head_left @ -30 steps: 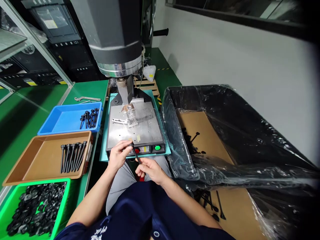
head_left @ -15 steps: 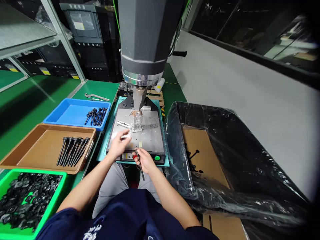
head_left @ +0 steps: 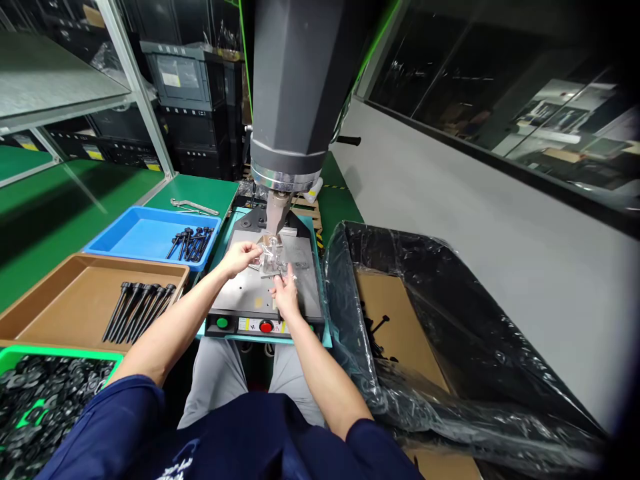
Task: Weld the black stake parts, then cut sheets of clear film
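Note:
My right hand (head_left: 286, 295) is closed around a black bolt-like rod (head_left: 279, 312), at the front of the clear fixture (head_left: 271, 257) on the machine's metal plate (head_left: 240, 288). The rod's lower end shows below the fingers; its upper end is hidden by the hand and the fixture. My left hand (head_left: 241, 259) has its fingertips pinched together at the fixture's left side, and what they hold is too small to make out. Directly above the fixture stands the grey tool tip (head_left: 276, 212) of the press head (head_left: 293, 87).
On the left stand a blue tray (head_left: 125, 233) and a brown tray (head_left: 65, 287), both with black rods, and a green bin (head_left: 60, 351) of small black parts. A plastic-lined box (head_left: 400, 313) holds rods at right. Green (head_left: 221, 323) and red (head_left: 267, 326) buttons line the machine's front.
Both hands have moved forward to the fixture, the right one carrying the rod up from near the machine's front edge. My left fingers have come together. The camera view has shifted slightly.

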{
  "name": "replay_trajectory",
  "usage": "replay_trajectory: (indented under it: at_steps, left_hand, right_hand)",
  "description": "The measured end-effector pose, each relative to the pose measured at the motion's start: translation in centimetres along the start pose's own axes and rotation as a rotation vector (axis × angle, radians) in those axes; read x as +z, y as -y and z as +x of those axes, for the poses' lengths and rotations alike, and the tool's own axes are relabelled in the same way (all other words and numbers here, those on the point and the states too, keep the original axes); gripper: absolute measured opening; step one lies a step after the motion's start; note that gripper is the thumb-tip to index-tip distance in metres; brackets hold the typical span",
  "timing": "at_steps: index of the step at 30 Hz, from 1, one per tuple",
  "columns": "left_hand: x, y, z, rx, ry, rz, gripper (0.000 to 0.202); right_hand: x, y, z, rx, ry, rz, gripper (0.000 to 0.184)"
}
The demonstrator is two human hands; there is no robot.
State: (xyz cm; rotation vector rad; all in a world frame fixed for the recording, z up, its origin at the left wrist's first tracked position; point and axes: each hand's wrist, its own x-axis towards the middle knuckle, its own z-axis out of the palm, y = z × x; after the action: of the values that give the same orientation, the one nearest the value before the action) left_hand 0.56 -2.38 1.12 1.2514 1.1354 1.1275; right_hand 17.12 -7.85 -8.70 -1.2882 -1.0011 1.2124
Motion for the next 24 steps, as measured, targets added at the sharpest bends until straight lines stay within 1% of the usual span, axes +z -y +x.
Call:
replay_trajectory:
  at_steps: [2,4,7,9,11,13,16,20,22,24]
  left_hand:
    - [0.4,-0.5,0.2,-0.037,-0.018,-0.110,0.046]
    - [0.8,-0.7,0.5,-0.074,-0.041,-0.172,0.047]
    - [1.5,-0.9,0.7,-0.111,-0.059,-0.254,0.048]
    - [1.8,-1.1,0.8,-0.115,-0.067,-0.332,0.053]
    - [1.9,-1.4,0.7,-0.116,-0.070,-0.415,0.058]
    - [1.8,-1.9,0.7,-0.134,-0.053,-0.467,0.058]
    - [1.5,-2.9,1.0,-0.179,-0.023,-0.482,0.046]
    - [1.2,-4.1,1.6,-0.219,-0.007,-0.505,0.026]
    - [1.2,-4.5,1.9,-0.222,-0.012,-0.519,0.022]
    - [1.3,-4.7,2.1,-0.229,-0.020,-0.541,0.023]
  right_hand:
    - [-0.9,1.0,1.7,-0.056,-0.024,-0.046,0.056]
    - [-1.4,2.2,3.5,-0.115,-0.043,-0.036,0.048]
    - [-1.7,3.9,5.6,-0.275,-0.010,0.014,0.039]
    - [-1.8,4.6,6.3,-0.351,0.033,0.018,0.037]
    - [-2.0,4.8,6.7,-0.371,0.055,0.005,0.039]
    - [-2.0,4.8,6.9,-0.385,0.049,-0.005,0.040]
    - [-1.8,5.1,7.4,-0.442,0.024,-0.005,0.040]
    - [-0.7,6.1,8.2,-0.530,0.036,-0.006,0.039]
    - [0.0,6.6,8.5,-0.503,0.069,0.007,0.039]
    - [0.4,7.1,8.8,-0.434,0.102,0.022,0.041]
